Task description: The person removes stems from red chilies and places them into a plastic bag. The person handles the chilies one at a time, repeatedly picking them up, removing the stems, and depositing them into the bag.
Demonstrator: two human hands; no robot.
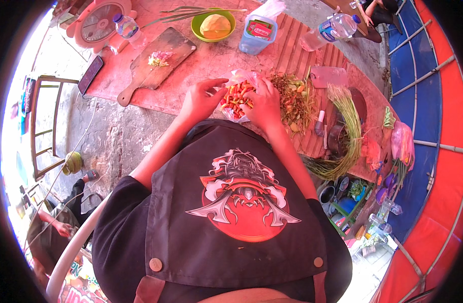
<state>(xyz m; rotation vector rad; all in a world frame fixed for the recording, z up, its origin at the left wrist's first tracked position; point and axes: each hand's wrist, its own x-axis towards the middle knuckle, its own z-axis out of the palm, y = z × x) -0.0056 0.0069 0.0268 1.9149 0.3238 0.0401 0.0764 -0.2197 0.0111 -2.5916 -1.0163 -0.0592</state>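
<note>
Right before me on the table, a clear plastic bag (239, 75) lies spread around many small red and orange chillies (237, 99). My left hand (203, 99) is at the bag's left side, its fingers bent and thumb apart, with no object seen between them. At the right side, my right hand (264, 103) rests over the bag's edge, its thumb and fingertips reaching among the chillies. Whether those fingertips pinch a chilli or the plastic is hidden. Close to its right lies a heap of chilli stems and plant scraps (295, 99).
A wooden cutting board (152, 72) bears chopped pieces. Behind are a green bowl (195, 32), a blue plastic tub (250, 47) and water bottles (331, 30) (128, 28). A phone (90, 75) lies at the left edge, long beans (352, 132) at right. A person (57, 235) sits lower left.
</note>
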